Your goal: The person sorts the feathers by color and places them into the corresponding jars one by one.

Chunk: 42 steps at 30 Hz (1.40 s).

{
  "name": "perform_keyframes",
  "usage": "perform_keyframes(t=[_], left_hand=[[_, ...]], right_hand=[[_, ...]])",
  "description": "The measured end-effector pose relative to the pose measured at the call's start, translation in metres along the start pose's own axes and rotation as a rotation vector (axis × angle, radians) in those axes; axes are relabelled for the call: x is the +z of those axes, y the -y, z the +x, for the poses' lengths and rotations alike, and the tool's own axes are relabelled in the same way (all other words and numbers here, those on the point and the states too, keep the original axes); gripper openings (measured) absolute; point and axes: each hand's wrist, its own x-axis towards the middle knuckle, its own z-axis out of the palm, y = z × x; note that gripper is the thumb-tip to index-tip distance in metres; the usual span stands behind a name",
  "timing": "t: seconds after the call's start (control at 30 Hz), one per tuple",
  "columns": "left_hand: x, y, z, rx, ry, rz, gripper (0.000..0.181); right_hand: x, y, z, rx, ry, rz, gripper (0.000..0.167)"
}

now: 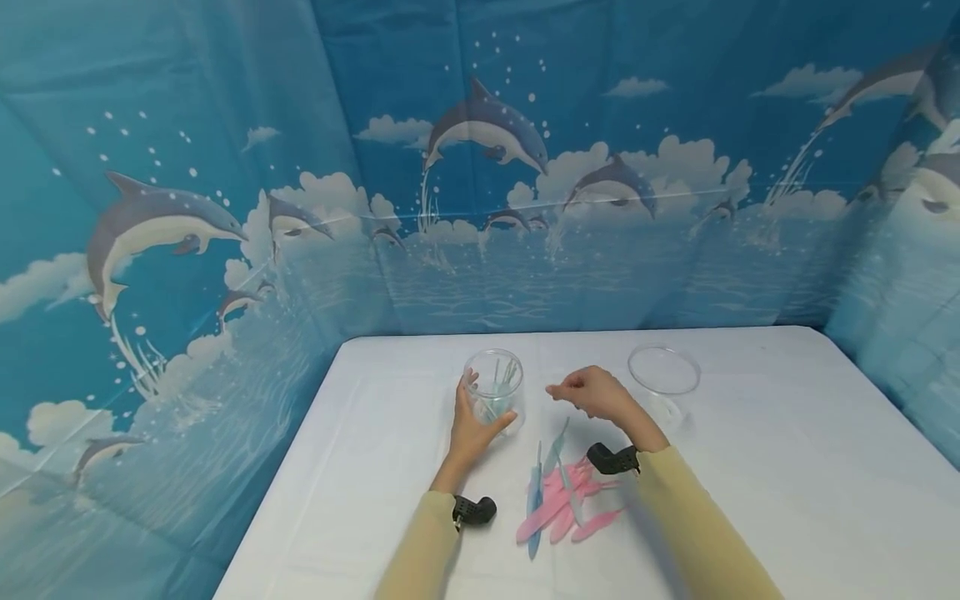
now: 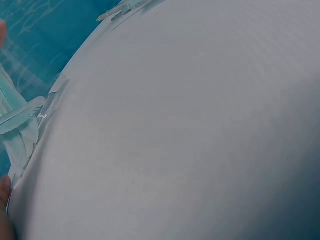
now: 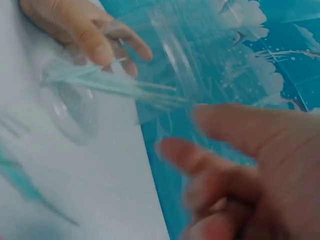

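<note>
My left hand (image 1: 468,429) grips a clear round jar (image 1: 514,417) from its left and near side, thumb across the front. Pale green feathers (image 2: 20,117) stand inside it, shafts upward; fingertips of the left hand (image 2: 4,192) show at the left wrist view's edge. To the right of the jar, my right hand (image 1: 596,393) is raised, holding nothing visible. In the right wrist view the thumb and forefinger of this hand (image 3: 235,165) are apart near the shaft ends, other fingers bent. Pink feathers (image 1: 555,504), a blue feather (image 1: 534,500) and green feathers (image 1: 553,454) lie below the hands.
A second clear round vessel (image 1: 664,392) stands behind my right forearm, on the white table (image 1: 787,433). Behind the table hangs a blue sheet (image 1: 480,275) printed with dolphins, which also runs along the left and right sides.
</note>
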Motion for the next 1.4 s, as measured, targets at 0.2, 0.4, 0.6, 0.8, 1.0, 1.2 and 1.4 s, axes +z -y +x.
perform_keyframes(t=[0.2,0.4,0.6,0.8,1.0,1.2,1.4], left_hand=[[-0.001,0.0,-0.001,-0.015,-0.005,-0.008,0.107],[-0.001,-0.002,-0.001,-0.007,-0.005,-0.013,0.107],[0.0,-0.002,-0.001,-0.003,-0.003,-0.014,0.107],[0.0,0.001,0.0,-0.011,0.002,-0.026,0.107],[-0.001,-0.002,-0.001,-0.028,0.008,-0.018,0.106],[-0.001,-0.002,0.0,-0.039,0.006,-0.02,0.106],[-0.001,-0.002,-0.002,-0.047,0.006,-0.021,0.107]], right_hand=[[0.015,-0.016,-0.012,0.085,0.197,-0.145,0.036],[0.035,-0.018,-0.019,0.125,0.178,-0.251,0.038],[0.049,-0.019,-0.025,0.184,0.133,-0.352,0.05],[0.055,-0.028,-0.022,0.163,0.125,-0.273,0.047],[0.053,-0.035,-0.02,0.129,0.133,-0.189,0.045],[0.042,-0.036,-0.022,0.13,0.11,-0.093,0.034],[0.024,-0.032,-0.024,0.148,0.059,-0.062,0.027]])
